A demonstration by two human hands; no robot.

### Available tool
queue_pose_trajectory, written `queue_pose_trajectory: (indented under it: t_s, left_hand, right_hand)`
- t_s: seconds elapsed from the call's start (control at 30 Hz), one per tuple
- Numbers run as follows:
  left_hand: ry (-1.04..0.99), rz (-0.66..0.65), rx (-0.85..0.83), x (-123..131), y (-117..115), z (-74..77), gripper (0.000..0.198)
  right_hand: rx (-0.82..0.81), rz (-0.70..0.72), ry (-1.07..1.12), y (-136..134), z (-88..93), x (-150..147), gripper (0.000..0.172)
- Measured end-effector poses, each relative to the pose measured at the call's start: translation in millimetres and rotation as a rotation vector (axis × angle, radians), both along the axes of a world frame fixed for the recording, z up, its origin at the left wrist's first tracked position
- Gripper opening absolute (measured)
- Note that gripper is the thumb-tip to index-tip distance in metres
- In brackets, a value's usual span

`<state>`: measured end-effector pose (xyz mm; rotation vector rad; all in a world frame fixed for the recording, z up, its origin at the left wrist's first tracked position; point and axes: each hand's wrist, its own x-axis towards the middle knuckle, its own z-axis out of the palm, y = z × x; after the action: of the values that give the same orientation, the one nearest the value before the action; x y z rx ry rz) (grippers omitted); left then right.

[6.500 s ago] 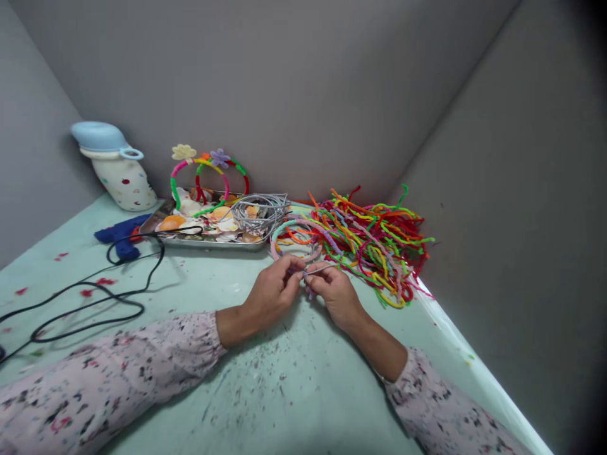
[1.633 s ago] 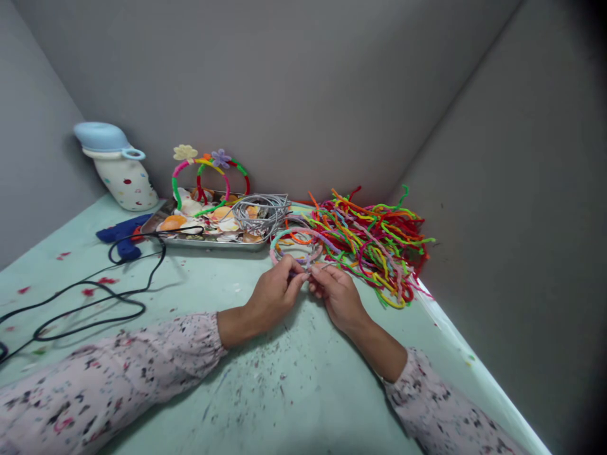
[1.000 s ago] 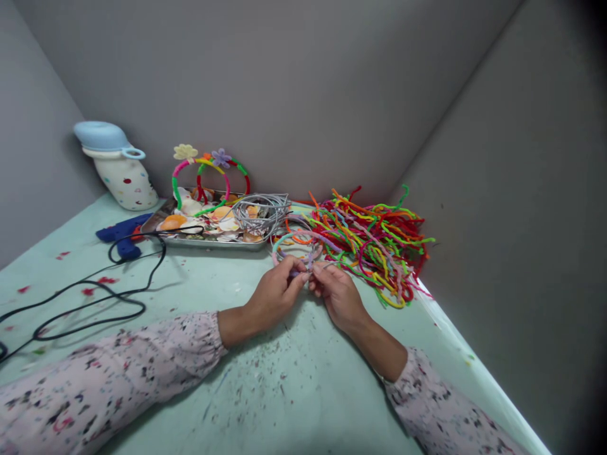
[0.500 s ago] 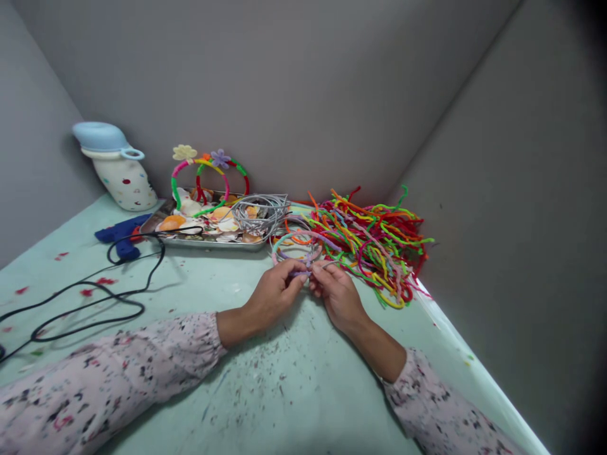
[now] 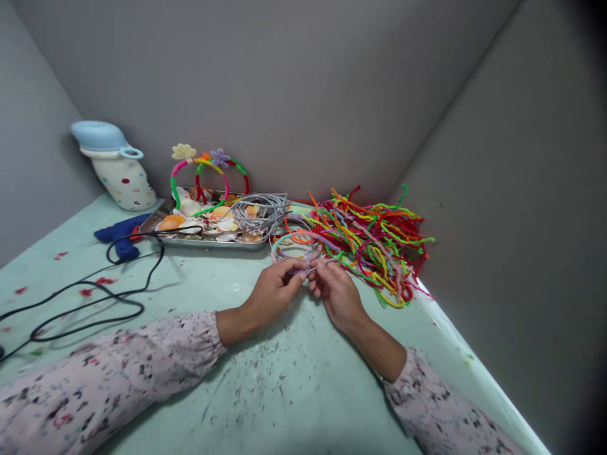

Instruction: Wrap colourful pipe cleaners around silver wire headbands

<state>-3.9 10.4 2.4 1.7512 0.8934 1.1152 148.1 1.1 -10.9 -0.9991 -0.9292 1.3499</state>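
My left hand [image 5: 275, 289] pinches a purple pipe cleaner [image 5: 298, 272] between thumb and fingers. Fingertips of my right hand [image 5: 337, 294] close on the same pipe cleaner at its right end, and a thin greyish strand sticks out past them to the right. Just beyond the hands is a pastel hoop [image 5: 293, 234] wrapped in mint, pink and purple. Its near side is partly covered by my fingers. Whether the pipe cleaner is joined to the hoop I cannot tell.
Right of the hoop lies a heap of colourful pipe cleaners [image 5: 370, 240]. A metal tray [image 5: 213, 244] bears shells, a grey wire coil [image 5: 260, 213] and flowered hoops [image 5: 199, 161]. Farther left are a blue glue gun [image 5: 124, 234], its black cord [image 5: 90, 303] and a white bottle [image 5: 124, 180].
My right fingertips have shifted slightly up at the end of the pipe cleaner. My left hand stays almost where it was, and everything else is unmoved.
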Motion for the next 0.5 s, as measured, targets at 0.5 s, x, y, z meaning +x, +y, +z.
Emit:
queue_pose_trajectory:
  t_s: [0.5]
  left_hand:
    - [0.018, 0.039, 0.051, -2.3, 1.6, -1.7, 0.016]
  right_hand:
    - [0.007, -0.002, 0.007, 1.2, -1.4, -0.3, 0.033]
